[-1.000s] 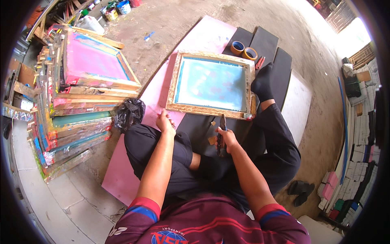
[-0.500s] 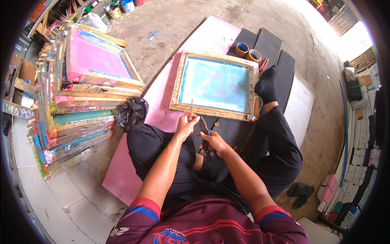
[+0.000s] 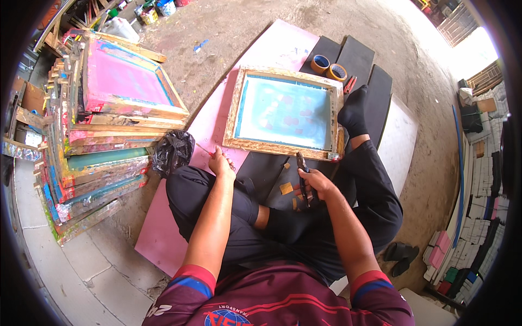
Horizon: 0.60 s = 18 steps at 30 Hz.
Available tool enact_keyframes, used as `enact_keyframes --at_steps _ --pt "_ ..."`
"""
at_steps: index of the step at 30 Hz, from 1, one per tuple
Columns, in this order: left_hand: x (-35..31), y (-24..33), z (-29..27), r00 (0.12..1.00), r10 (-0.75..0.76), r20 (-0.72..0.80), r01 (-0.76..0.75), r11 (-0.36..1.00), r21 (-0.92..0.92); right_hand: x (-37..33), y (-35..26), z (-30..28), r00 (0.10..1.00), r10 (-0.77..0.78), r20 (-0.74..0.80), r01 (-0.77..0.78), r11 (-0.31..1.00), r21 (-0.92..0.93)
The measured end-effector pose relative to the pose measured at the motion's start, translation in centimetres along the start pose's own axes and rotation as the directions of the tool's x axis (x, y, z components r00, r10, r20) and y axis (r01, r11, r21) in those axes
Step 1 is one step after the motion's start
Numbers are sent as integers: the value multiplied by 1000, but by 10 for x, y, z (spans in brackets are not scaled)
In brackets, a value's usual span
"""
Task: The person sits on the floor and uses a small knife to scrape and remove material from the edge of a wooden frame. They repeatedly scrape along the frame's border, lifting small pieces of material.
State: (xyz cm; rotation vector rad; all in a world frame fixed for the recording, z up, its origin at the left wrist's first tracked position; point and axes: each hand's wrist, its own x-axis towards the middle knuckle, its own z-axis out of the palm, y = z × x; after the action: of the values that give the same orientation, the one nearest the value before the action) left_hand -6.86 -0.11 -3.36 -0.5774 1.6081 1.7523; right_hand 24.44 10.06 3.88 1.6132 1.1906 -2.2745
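My left hand is closed round a screwdriver with a red handle, its thin shaft pointing up and left over the pink board. In my right hand is a pair of dark pliers, jaws upward and handles in the palm. Just beyond both hands lies a wood-framed printing screen with pale blue mesh. Small tan pieces rest on the black board between my hands.
At the left stands a stack of paint-stained screens beside a crumpled black plastic bag. Two tape rolls and a red-handled tool lie near my foot. Dark sandals are on the floor at right.
My hands have drawn apart: the left with the screwdriver went left, the right with the pliers went right. The screwdriver now tilts left, and the tan pieces are in plainer sight.
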Motion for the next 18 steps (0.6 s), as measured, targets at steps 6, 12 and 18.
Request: enact_keyframes --at_steps 6,12,18 --pt "-5 0 1 1000 15 -3 -15 1000 1 4 -12 -27 997 75 17 -73 992 -99" --pt "-5 -1 2 999 37 -7 -37 999 -4 16 -23 -46 985 160 70 -142 967 -214" --pt "4 -1 0 997 28 -77 -29 999 -20 13 -51 -56 955 288 71 -259 926 -273"
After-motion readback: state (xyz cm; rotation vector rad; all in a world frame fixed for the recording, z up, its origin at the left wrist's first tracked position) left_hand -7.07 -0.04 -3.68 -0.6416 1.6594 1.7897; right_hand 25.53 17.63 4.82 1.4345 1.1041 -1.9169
